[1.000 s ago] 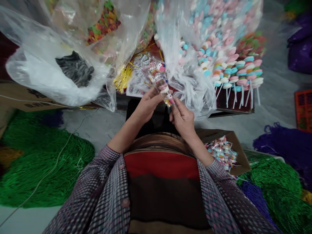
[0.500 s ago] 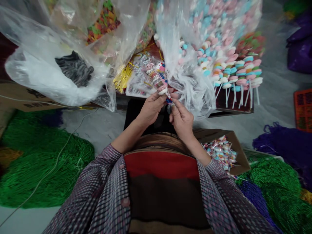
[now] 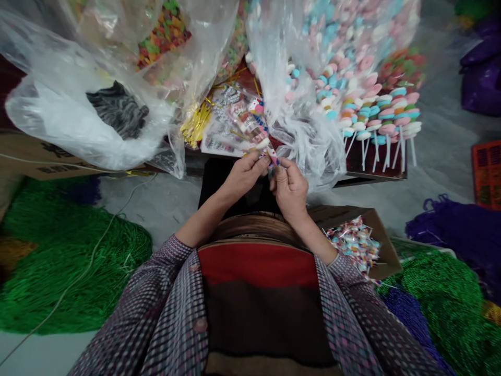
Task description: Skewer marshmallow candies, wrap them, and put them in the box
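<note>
Pinching the wrapped candy (image 3: 249, 124) at its near end with closed left hand (image 3: 245, 174) and right hand (image 3: 289, 189); showing more pink there than half a second ago; keeping it slanting far-left over printed bags (image 3: 219, 125), right of gold ties (image 3: 197, 125).

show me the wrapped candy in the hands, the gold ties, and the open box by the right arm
Wrapped candy (image 3: 251, 125), head view: on its wrapped body.
Gold ties (image 3: 196, 124), head view: middle of the bunch.
Open box (image 3: 385, 246), head view: on a cardboard wall.
</note>
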Available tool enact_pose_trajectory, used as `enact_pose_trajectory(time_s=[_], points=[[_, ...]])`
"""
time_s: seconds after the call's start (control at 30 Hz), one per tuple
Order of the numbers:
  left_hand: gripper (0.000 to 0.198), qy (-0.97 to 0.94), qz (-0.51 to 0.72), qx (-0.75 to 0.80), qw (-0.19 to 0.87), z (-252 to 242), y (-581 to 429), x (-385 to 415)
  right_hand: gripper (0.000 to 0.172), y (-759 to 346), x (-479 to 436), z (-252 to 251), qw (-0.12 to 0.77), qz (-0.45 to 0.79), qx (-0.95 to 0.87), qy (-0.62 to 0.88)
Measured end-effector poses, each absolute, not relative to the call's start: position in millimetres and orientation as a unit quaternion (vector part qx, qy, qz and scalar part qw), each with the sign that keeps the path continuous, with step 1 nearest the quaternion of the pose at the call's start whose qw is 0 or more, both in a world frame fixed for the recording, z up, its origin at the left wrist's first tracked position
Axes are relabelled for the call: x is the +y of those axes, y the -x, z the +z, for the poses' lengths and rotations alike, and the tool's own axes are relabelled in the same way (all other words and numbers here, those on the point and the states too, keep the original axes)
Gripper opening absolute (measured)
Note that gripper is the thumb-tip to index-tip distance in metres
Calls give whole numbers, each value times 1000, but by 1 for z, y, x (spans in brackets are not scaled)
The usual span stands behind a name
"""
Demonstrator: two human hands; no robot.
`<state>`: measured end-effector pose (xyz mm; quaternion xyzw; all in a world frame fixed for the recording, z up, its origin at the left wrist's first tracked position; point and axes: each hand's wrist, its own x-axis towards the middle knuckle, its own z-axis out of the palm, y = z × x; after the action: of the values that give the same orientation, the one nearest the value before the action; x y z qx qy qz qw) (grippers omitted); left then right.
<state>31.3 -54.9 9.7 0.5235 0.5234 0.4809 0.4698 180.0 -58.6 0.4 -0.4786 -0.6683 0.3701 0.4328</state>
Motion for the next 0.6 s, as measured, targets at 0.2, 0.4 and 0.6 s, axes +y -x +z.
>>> enact_pose_trajectory(time_s=[0.2,0.4,0.6], points=[[32,-292,578,452,613,22,-43,-50,42,-180,-63,-1,402,321,-703,490],[29,-208,590,400,670,31,-53,-47,40,-174,-66,-7,403,273,-735,473],[20,-219,571,390,689,30,-44,-51,37,-183,-63,9,354,356,-733,459]])
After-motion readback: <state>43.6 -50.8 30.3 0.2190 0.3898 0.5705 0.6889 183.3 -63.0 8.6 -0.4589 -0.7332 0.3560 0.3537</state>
